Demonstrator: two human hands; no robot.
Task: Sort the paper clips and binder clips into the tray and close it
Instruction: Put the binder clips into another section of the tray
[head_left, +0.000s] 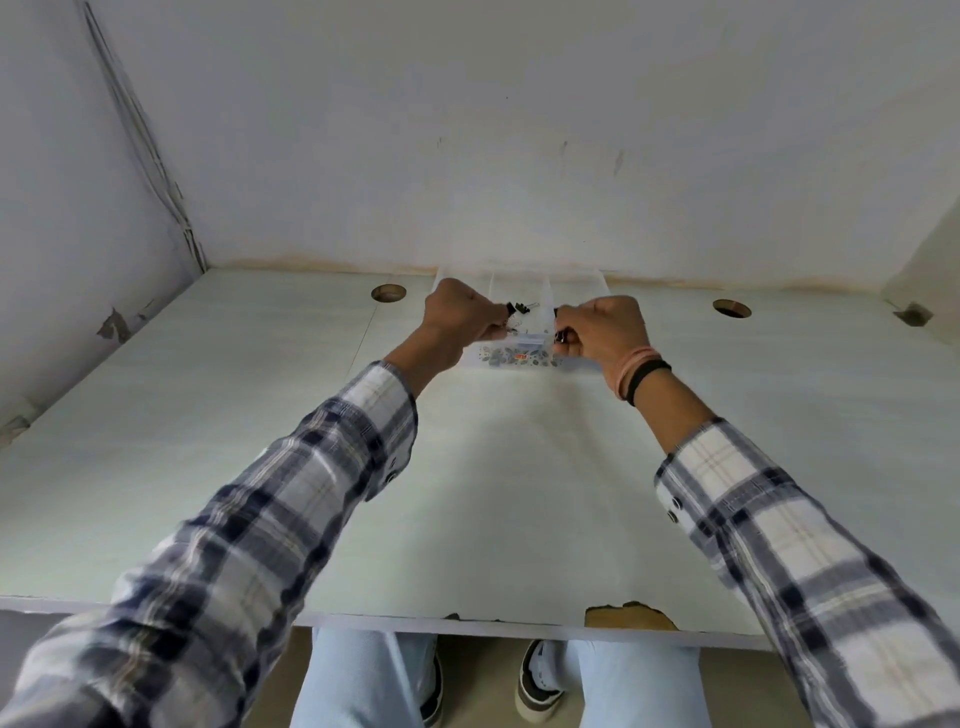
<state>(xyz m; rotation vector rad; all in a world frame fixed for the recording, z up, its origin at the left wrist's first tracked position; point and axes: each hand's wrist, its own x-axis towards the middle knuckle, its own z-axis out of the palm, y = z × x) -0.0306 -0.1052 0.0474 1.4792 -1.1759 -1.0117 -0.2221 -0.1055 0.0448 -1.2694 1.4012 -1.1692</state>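
A clear plastic tray (522, 283) with dividers stands at the far side of the table, against the wall. Black binder clips (519, 309) lie in its middle compartment, and small metal clips show beside them. My left hand (460, 314) is curled at the tray's left side, fingers closed over small clips. My right hand (597, 330) is curled at the tray's right side and pinches a black binder clip (560, 336). A floral print (511, 358) shows along the tray's near wall. The tray's left and right compartments are mostly hidden by my hands.
The pale table (493, 493) has two round cable holes (388, 292) (731, 307) near the wall. Its front edge is chipped (628, 616). Walls close in behind and on the left. My knees and shoes show below the table edge.
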